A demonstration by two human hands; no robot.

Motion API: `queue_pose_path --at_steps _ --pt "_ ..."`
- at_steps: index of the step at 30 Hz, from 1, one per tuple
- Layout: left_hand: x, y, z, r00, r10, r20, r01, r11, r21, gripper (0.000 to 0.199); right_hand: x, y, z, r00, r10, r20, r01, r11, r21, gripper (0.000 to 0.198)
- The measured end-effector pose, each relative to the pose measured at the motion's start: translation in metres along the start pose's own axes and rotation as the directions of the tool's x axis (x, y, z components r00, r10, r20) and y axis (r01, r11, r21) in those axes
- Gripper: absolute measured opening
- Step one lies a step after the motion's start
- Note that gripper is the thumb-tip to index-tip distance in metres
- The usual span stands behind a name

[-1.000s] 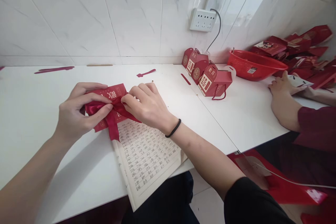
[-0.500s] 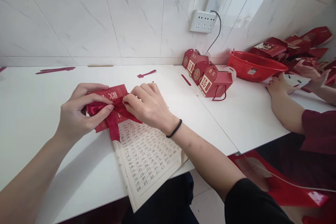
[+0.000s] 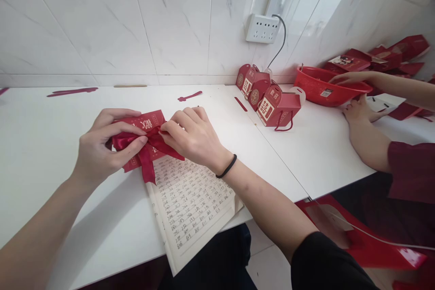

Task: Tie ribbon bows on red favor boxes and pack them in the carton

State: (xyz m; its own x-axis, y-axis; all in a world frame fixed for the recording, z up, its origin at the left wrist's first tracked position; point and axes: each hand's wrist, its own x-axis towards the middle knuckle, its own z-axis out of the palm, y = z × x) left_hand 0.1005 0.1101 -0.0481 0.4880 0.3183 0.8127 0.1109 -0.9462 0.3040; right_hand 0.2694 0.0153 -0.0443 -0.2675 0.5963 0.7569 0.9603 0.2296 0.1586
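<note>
A small red gift box (image 3: 154,118) with pale lettering lies on the table, tied round with a dark red satin ribbon (image 3: 147,165) in a bow. My left hand (image 3: 107,145) pinches the bow close to its knot between thumb and index finger, its other fingers resting over the box. My right hand (image 3: 193,133) has its fingers closed on the ribbon at the right side of the knot. One ribbon tail hangs down over a notebook (image 3: 193,208), which is filled with handwritten numbers and lies partly under the box, reaching past the table edge.
Finished-looking red boxes (image 3: 280,106) with cord handles stand near the wall socket (image 3: 263,28). Beyond them are a red plastic basin (image 3: 331,93) and a heap of red boxes (image 3: 387,59). At right, a co-worker's hand (image 3: 360,106) rests by the basin. Red strips (image 3: 73,91) lie near the wall.
My hands and the ribbon have hardly moved. At right, one of the co-worker's hands has moved left and reaches into the red basin.
</note>
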Motion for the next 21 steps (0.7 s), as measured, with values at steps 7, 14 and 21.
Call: queue_pose_path --at_steps 7,14,21 --pt "-0.001 0.001 -0.002 1.0 -0.005 0.019 0.005 1.0 0.002 0.002 -0.001 0.0 -0.002 0.994 0.08 -0.072 -0.073 0.993 0.089 0.02" --pt "-0.003 0.005 -0.005 0.993 -0.091 0.075 0.095 0.995 -0.04 0.005 -0.002 0.006 -0.007 0.939 0.249 -0.237 -0.19 0.951 0.245 0.014" --pt "-0.004 0.007 -0.006 0.993 -0.096 0.071 0.102 0.991 -0.084 0.007 -0.006 -0.027 -0.013 0.982 -0.13 -0.134 0.162 0.951 0.263 0.035"
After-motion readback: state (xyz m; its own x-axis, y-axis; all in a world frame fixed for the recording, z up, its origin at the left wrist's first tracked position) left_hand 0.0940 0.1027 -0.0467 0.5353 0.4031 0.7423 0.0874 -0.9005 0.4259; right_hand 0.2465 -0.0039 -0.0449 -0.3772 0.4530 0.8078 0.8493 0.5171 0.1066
